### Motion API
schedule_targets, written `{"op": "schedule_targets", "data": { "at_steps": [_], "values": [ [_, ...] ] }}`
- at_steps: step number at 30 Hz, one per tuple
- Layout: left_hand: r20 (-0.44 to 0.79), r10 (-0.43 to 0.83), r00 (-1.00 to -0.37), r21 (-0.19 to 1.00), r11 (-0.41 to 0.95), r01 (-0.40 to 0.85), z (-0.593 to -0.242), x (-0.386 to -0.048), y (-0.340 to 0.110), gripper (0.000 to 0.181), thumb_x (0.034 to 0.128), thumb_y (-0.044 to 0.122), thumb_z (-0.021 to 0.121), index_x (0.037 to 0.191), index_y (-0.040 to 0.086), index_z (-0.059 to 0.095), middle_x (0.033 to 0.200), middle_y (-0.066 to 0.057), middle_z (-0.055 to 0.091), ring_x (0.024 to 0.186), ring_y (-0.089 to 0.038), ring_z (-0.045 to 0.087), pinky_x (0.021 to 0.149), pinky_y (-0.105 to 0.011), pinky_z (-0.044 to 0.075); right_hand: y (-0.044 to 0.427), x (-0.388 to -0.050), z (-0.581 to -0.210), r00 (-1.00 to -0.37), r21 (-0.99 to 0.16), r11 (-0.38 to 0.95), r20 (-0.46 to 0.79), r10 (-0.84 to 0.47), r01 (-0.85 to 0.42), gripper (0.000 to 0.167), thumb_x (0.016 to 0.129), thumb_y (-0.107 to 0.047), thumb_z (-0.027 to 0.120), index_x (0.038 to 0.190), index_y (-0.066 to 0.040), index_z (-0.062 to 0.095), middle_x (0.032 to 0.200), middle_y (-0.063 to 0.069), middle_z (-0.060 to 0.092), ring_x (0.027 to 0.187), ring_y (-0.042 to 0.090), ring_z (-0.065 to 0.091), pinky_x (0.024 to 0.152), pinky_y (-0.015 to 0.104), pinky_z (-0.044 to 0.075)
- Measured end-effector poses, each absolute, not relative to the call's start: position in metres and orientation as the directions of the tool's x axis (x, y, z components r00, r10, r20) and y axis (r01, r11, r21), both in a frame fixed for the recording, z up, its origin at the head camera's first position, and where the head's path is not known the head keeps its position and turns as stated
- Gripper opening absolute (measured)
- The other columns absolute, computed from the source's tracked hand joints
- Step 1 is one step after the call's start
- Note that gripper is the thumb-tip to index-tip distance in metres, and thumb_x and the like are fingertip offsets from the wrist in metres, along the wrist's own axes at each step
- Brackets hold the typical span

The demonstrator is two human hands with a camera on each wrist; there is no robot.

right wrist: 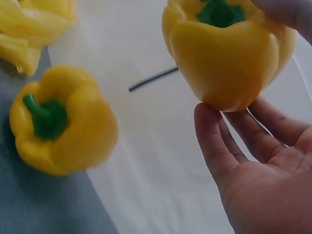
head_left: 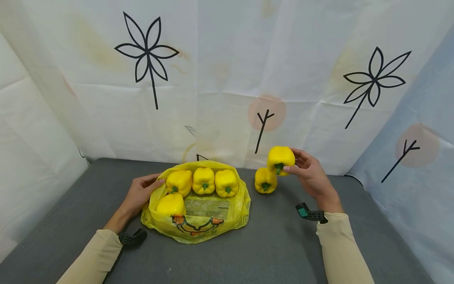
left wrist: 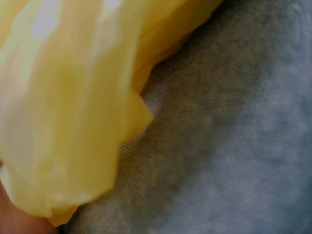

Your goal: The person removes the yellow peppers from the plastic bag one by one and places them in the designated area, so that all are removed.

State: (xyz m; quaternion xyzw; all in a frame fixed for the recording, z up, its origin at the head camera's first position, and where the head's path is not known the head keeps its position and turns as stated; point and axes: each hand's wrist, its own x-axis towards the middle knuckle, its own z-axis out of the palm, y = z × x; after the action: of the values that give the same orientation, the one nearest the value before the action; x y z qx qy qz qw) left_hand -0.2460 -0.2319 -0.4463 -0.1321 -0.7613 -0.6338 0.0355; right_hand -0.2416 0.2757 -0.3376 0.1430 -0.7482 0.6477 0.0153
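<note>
My right hand pinches a yellow bell pepper between thumb and fingers, above the table. In the right wrist view, fingertips press its lower end and the green stem points up. Another yellow bell pepper lies on the table just left of and below the held one. A yellow plastic bag stands with its mouth wide apart, several yellow bell peppers inside along its back and left. My left hand grips the bag's left rim, thumb on the inner side; the other fingers are partly hidden.
A dark grey cloth covers the table. Behind it hangs a white curtain with printed flowers and twigs, and more fabric closes off both sides. Dark bands sit on both wrists.
</note>
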Motion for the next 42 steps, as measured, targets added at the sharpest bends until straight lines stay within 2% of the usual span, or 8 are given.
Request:
{"op": "schedule_targets", "data": {
  "at_steps": [3, 5, 12, 16, 28, 36, 39, 42],
  "values": [
    [0.225, 0.158, -0.962, 0.955, 0.162, 0.250, -0.446, -0.246, -0.232, 0.051, 0.1050, 0.025, 0.060, 0.143, -0.008, 0.053, 0.121, 0.011, 0.065, 0.102, -0.005, 0.067, 0.083, -0.025, 0.058, 0.284, -0.242, -0.341, -0.957, -0.965, 0.100, 0.219, -0.192, -0.241, 0.066, 0.097, -0.003, 0.067, 0.154, 0.004, 0.033, 0.137, 0.002, 0.051, 0.121, 0.020, 0.051, 0.099, 0.020, 0.045],
    [0.226, 0.161, -0.961, 0.954, 0.160, 0.252, -0.446, -0.245, -0.231, 0.050, 0.1052, 0.023, 0.060, 0.143, -0.008, 0.053, 0.124, 0.004, 0.066, 0.102, -0.005, 0.067, 0.083, -0.024, 0.058, 0.289, -0.243, -0.343, -0.956, -0.966, 0.087, 0.224, -0.191, -0.244, 0.066, 0.098, -0.002, 0.067, 0.154, 0.004, 0.033, 0.135, 0.001, 0.052, 0.119, 0.018, 0.053, 0.099, 0.020, 0.046],
    [0.222, 0.166, -0.961, 0.956, 0.159, 0.248, -0.446, -0.245, -0.232, 0.050, 0.1054, 0.024, 0.060, 0.143, -0.008, 0.053, 0.122, 0.008, 0.066, 0.102, -0.005, 0.067, 0.083, -0.025, 0.059, 0.303, -0.245, -0.352, -0.964, -0.974, 0.063, 0.207, -0.164, -0.220, 0.068, 0.098, -0.004, 0.067, 0.154, 0.007, 0.030, 0.134, 0.001, 0.051, 0.119, 0.016, 0.053, 0.098, 0.018, 0.047],
    [0.223, 0.169, -0.960, 0.955, 0.158, 0.249, -0.445, -0.244, -0.231, 0.048, 0.1058, 0.022, 0.059, 0.143, -0.008, 0.053, 0.125, -0.001, 0.065, 0.101, -0.005, 0.067, 0.083, -0.025, 0.059, 0.311, -0.248, -0.358, -0.972, -0.979, 0.065, 0.179, -0.152, -0.191, 0.070, 0.099, -0.006, 0.067, 0.155, 0.008, 0.027, 0.134, 0.001, 0.050, 0.119, 0.015, 0.052, 0.097, 0.016, 0.047],
    [0.234, 0.164, -0.958, 0.954, 0.151, 0.259, -0.445, -0.245, -0.231, 0.049, 0.1054, 0.022, 0.060, 0.142, -0.008, 0.053, 0.121, 0.012, 0.065, 0.102, -0.005, 0.067, 0.083, -0.025, 0.058, 0.325, -0.255, -0.378, -0.992, -0.991, 0.119, 0.047, -0.120, -0.061, 0.078, 0.100, -0.016, 0.068, 0.158, 0.006, 0.022, 0.135, 0.001, 0.048, 0.117, 0.009, 0.053, 0.096, 0.016, 0.048],
    [0.225, 0.166, -0.960, 0.957, 0.150, 0.250, -0.446, -0.245, -0.232, 0.051, 0.1052, 0.024, 0.060, 0.144, -0.007, 0.052, 0.122, 0.012, 0.065, 0.103, -0.006, 0.067, 0.083, -0.026, 0.059, 0.332, -0.258, -0.392, -0.989, -0.991, 0.129, 0.007, -0.146, -0.027, 0.074, 0.101, -0.012, 0.066, 0.157, 0.008, 0.023, 0.128, -0.004, 0.052, 0.113, 0.006, 0.056, 0.094, 0.018, 0.049],
    [0.221, 0.167, -0.961, 0.958, 0.145, 0.246, -0.446, -0.245, -0.232, 0.051, 0.1052, 0.025, 0.060, 0.144, -0.007, 0.052, 0.123, 0.010, 0.065, 0.103, -0.006, 0.067, 0.084, -0.026, 0.059, 0.333, -0.259, -0.397, -0.989, -0.990, 0.137, -0.005, -0.150, -0.016, 0.074, 0.100, -0.011, 0.066, 0.157, 0.009, 0.023, 0.131, -0.001, 0.052, 0.111, 0.005, 0.057, 0.093, 0.019, 0.050],
    [0.218, 0.165, -0.962, 0.958, 0.150, 0.243, -0.446, -0.245, -0.232, 0.051, 0.1050, 0.025, 0.061, 0.144, -0.007, 0.052, 0.124, 0.009, 0.065, 0.103, -0.006, 0.067, 0.084, -0.026, 0.058, 0.333, -0.260, -0.401, -0.988, -0.988, 0.157, -0.021, -0.152, -0.003, 0.074, 0.100, -0.011, 0.067, 0.157, 0.008, 0.024, 0.140, 0.011, 0.048, 0.111, 0.004, 0.057, 0.093, 0.019, 0.050]
  ]
}}
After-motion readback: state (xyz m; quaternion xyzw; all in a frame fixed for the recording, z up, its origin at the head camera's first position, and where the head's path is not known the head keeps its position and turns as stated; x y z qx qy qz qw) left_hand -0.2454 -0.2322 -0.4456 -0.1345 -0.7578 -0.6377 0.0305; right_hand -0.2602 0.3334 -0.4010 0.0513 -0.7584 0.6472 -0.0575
